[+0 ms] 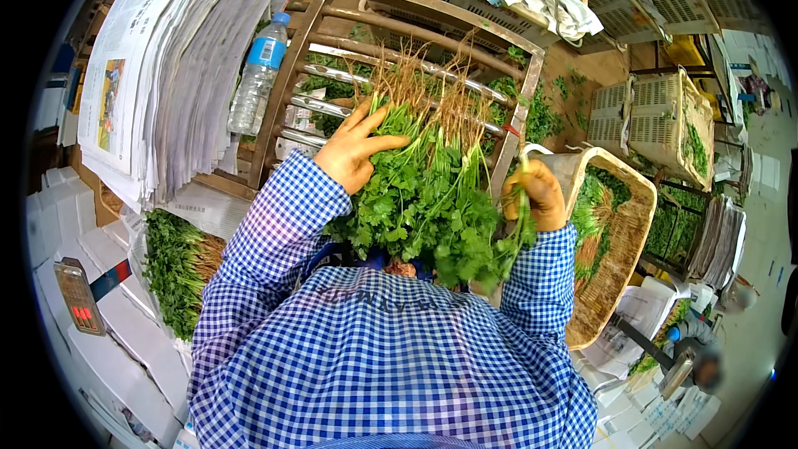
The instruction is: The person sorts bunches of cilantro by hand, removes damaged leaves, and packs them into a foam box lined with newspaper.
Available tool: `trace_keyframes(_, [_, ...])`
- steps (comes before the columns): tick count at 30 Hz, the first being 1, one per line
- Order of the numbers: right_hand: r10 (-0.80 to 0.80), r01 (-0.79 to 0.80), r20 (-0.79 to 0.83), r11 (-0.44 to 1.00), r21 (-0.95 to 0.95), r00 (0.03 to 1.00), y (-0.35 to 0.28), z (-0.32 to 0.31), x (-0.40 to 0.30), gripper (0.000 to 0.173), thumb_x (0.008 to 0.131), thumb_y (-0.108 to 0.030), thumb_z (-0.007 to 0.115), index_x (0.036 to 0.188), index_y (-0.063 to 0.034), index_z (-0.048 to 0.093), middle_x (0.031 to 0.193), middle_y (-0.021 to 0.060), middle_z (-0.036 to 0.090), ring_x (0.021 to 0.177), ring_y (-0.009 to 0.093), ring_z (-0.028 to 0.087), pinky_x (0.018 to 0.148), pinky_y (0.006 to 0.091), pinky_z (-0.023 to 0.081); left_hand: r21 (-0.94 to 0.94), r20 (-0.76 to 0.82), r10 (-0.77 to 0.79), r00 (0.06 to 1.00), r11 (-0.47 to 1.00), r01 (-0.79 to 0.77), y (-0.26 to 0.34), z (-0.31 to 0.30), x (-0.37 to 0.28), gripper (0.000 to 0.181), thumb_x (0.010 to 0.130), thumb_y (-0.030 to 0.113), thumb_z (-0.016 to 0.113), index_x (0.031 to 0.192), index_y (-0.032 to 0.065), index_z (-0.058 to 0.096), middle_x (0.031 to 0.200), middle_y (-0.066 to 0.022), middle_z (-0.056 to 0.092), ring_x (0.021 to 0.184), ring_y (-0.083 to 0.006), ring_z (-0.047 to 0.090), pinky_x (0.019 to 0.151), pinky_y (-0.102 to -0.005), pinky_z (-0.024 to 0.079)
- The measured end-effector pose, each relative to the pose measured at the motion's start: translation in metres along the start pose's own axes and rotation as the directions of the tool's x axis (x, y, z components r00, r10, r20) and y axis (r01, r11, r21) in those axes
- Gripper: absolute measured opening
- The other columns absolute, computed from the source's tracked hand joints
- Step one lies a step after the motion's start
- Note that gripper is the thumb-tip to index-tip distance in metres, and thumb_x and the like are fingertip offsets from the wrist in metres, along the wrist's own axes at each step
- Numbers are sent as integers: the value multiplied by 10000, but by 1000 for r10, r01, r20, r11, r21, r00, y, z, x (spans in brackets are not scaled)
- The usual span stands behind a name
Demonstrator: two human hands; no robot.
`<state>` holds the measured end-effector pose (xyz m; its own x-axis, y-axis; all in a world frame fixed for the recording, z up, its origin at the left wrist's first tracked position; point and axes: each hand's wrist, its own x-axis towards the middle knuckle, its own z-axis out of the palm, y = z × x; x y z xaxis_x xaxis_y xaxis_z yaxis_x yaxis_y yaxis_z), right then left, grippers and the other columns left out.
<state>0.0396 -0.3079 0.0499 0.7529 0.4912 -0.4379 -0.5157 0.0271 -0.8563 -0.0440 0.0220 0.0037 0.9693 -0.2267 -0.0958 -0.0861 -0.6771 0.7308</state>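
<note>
Leafy green herbs that look like cilantro (405,199) lie across a metal rack (411,28), their brown roots pointing away from me and their leaves hanging over its near side. My left hand (352,149) rests on the stems at the left of the pile, fingers spread; whether it grips any stems I cannot tell. To the right of the pile, my right hand (537,194) is closed around a few stems, with leaves hanging below it and roots above. Both sleeves are blue and white checked.
A tall newspaper stack (168,68) and a plastic water bottle (259,75) stand left. Right is a crate (623,249) holding rooted herbs. More herbs (174,274) lie lower left, near a scale display (80,296). Another person (692,349) is at lower right.
</note>
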Motion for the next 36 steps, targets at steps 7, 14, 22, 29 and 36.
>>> trace_keyframes(7, [-133, -278, -410, 547, -790, 902, 13, 36, 21, 599, 920, -473, 666, 1304, -21, 580, 966, 128, 731, 842, 215, 709, 749, 333, 568, -27, 32, -35, 999, 999, 36, 0, 4, 1, 657, 787, -71, 490, 1349, 251, 602, 1595, -213, 276, 1505, -448, 94, 1209, -555, 205])
trace_keyframes(14, [47, -382, -399, 410, -828, 916, -8, 81, 80, 786, 948, -554, 577, 1537, -110, 303, 1386, 235, 555, 1211, 362, 607, 1041, 440, 486, 30, -54, 29, 998, 999, -27, -7, 12, 2, 675, 774, -73, 499, 1351, 262, 601, 1588, -212, 293, 1502, -447, 113, 1213, -555, 197])
trace_keyframes(22, [-49, -118, -267, 810, -575, 962, 38, 48, 93, 662, 910, -166, 712, 1476, -54, 389, 1327, 249, 592, 1142, 292, 643, 1003, 396, 508, 71, -118, 7, 993, 998, 1, -7, 7, -9, 666, 790, -48, 528, 1385, 249, 561, 1582, -199, 315, 1482, -453, 192, 1195, -561, 252])
trace_keyframes(29, [-191, 133, -244, 963, -234, 951, 51, 39, 65, 551, 945, 26, 561, 1452, 19, 347, 1155, 158, 643, 993, 233, 661, 910, 350, 549, 137, -421, 247, 873, 968, -208, 54, -9, -15, 379, 834, 4, 635, 1213, 11, 637, 1275, -211, 627, 1192, -402, 595, 1022, -473, 497])
trace_keyframes(36, [-219, 213, -135, 975, -58, 966, 38, 58, 47, 600, 942, 31, 531, 1499, -9, 311, 1145, 173, 652, 1013, 257, 662, 956, 398, 529, -94, 164, -208, 964, 970, 225, 82, 20, 36, 398, 887, 355, 714, 1151, 60, 681, 961, -119, 737, 878, -267, 714, 790, -382, 571])
